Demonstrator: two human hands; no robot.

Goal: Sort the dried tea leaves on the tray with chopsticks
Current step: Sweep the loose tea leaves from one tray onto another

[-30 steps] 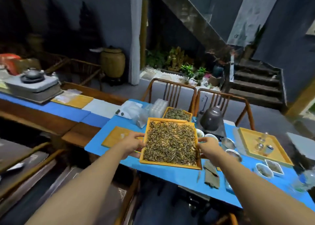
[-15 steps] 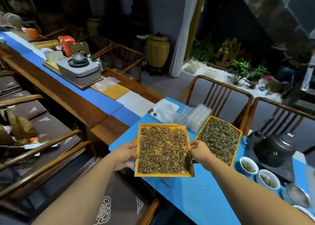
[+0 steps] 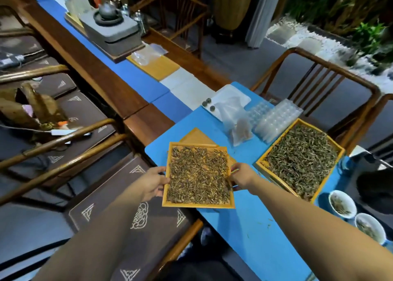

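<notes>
A square bamboo tray (image 3: 197, 205) filled with brown dried tea leaves (image 3: 197, 172) is held over the left end of the blue table (image 3: 251, 223). My left hand (image 3: 154, 181) grips its left rim and my right hand (image 3: 241, 175) grips its right rim. To the right, a second bamboo tray (image 3: 261, 161) of greener dried leaves (image 3: 302, 159) lies on the table. No chopsticks are visible.
An empty bamboo board (image 3: 196, 137) lies under the held tray's far edge. Clear plastic moulds (image 3: 276, 120) and bags (image 3: 234, 110) sit behind. Two white cups (image 3: 342, 204) stand at the right. Wooden chairs (image 3: 319, 78) line the far side, cushioned seats (image 3: 127, 212) the left.
Both hands have carried the brown-leaf tray leftward along the blue table, away from the kettle and past the green-leaf tray, to the table's left end. My view has swung left and down.
</notes>
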